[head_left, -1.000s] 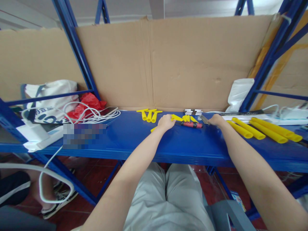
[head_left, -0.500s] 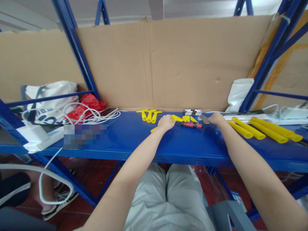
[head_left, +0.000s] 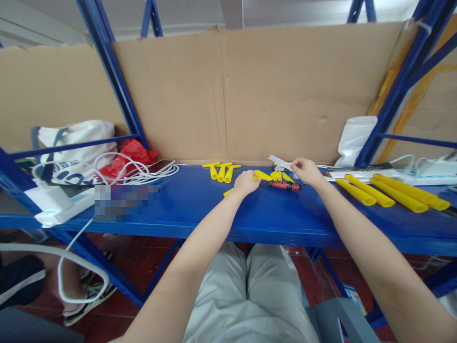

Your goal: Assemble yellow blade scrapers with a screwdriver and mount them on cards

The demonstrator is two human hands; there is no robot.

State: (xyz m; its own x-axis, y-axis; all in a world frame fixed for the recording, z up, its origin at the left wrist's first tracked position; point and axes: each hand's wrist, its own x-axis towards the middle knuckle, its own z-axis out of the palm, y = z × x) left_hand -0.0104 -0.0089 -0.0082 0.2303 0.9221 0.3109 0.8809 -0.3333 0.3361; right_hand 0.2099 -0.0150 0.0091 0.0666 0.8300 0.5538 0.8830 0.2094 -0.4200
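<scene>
Left hand (head_left: 246,183): curled round yellow piece (head_left: 263,176); we judge it light, stiff, best gripped mid-length. Right hand (head_left: 307,172): pinching white strip (head_left: 279,162) by right end; likely light, flat.

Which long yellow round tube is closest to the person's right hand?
The leftmost long yellow round tube, beside the bare right hand; the other long yellow tubes lie farther right.

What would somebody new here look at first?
Probably the bright yellow tubes, lying on the right side of the blue shelf. Next might be the crumpled red plastic over on the left, beside a white bag. Just right of the middle, the right hand holds a white strip.
</scene>
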